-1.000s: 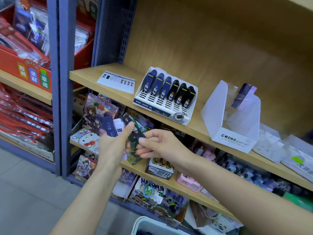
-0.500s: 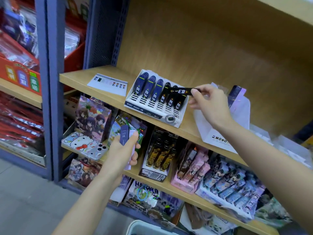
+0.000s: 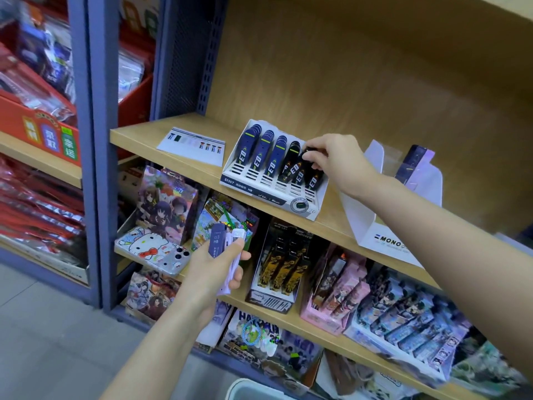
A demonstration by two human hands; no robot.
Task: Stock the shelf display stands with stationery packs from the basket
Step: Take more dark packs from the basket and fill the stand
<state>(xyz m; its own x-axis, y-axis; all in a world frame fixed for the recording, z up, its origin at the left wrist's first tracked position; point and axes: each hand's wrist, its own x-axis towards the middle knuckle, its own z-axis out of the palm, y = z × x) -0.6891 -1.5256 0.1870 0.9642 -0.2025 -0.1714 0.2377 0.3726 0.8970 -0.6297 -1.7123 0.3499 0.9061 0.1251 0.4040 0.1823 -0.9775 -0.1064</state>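
A white slotted display stand (image 3: 248, 183) sits on the upper wooden shelf (image 3: 138, 137), filled with rows of blue and black lead packs. My right hand (image 3: 334, 160) pinches a black pack (image 3: 308, 153) at the top of one of the stand's right-hand rows. My left hand (image 3: 213, 272) is lower, in front of the middle shelf, gripping a small bunch of packs (image 3: 223, 243), one dark blue marked HB, the others white. A white MONO stand (image 3: 383, 241) with one purple pack (image 3: 412, 163) is to the right.
A printed card (image 3: 191, 144) lies flat left of the slotted stand. The lower shelves hold crowded boxes of illustrated goods (image 3: 288, 267). A blue metal upright (image 3: 92, 140) separates a neighbouring bay with red boxes. The rim of a white basket (image 3: 253, 389) shows at the bottom.
My right hand took a black pack from the bunch, carried it up to the slotted stand and has now lowered it into a right-hand row. My left hand stayed low with the rest.
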